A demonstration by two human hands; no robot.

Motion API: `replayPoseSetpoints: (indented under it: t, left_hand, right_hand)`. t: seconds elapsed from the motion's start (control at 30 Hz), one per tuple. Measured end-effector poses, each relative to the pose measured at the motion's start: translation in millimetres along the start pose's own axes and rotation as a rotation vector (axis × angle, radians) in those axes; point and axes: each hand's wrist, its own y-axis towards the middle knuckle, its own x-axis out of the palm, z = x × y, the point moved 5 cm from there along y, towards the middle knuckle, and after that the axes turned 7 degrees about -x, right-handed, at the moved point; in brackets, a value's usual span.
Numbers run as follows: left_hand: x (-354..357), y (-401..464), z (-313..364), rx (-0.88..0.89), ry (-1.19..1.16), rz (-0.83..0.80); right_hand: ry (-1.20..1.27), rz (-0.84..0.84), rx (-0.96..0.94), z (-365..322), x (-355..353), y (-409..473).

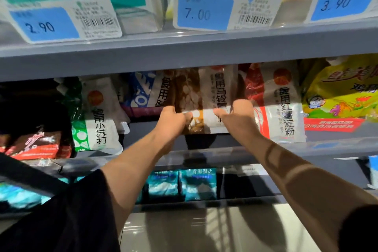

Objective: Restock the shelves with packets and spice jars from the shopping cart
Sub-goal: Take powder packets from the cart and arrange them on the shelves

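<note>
- Left hand (pixel 173 117) and right hand (pixel 237 112) each pinch a lower corner of the brown-and-white packet (pixel 201 96), upright on the middle shelf (pixel 327 146).
- It fills the gap between the blue packet (pixel 143 92) and red-and-white packet (pixel 280 104); its top is just under the upper shelf edge (pixel 184 57).
- Price tags read 2.90 (pixel 42 26), 7.00 (pixel 197 14), 3.90 (pixel 335 4).

On the middle shelf (pixel 204 150) a potato starch packet (pixel 206 96) stands upright at the front, gripped at its lower corners by the left hand (pixel 173 117) and the right hand (pixel 238 113); a baking soda packet (pixel 98 116) stands to its left, a sweet potato starch packet (pixel 280 104) just to its right, and a chicken powder bag (pixel 339 92) further right. Above, the upper shelf (pixel 184 47) carries price tags (pixel 201 13) along its front edge; below, salt packets (pixel 199 185) stand side by side on the lower shelf (pixel 204 202).
</note>
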Motion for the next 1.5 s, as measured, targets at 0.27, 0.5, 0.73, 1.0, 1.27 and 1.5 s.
replayPoseSetpoints:
  t: [0.27, 0.5, 0.73, 1.0, 1.27, 1.5]
  left_hand:
    - [12, 10, -31, 0.249, 0.365, -0.013]
    - [24, 16, -22, 0.391, 0.763, -0.068]
    - [34, 22, -33, 0.33, 0.867, -0.182]
    - [9, -42, -18, 0.233, 0.788, -0.034]
    - [-52, -176, -1, -0.059, 0.455, 0.077]
    - [-184, -356, 79, -0.018, 0.17, 0.322]
  right_hand:
    - [-0.814, -0.059, -0.32, -1, 15, -13]
    - [-0.919, -0.096, -0.434, 6, 24, 3]
    - [-0.715, -0.136, -0.288, 13, 25, -1]
    - [-0.409, -0.409, -0.1, -1, 13, -44]
    - [-0.374, -0.594, -0.193, -112, -23, -134]
    - [-0.233, -0.765, -0.442, -309, -53, -225]
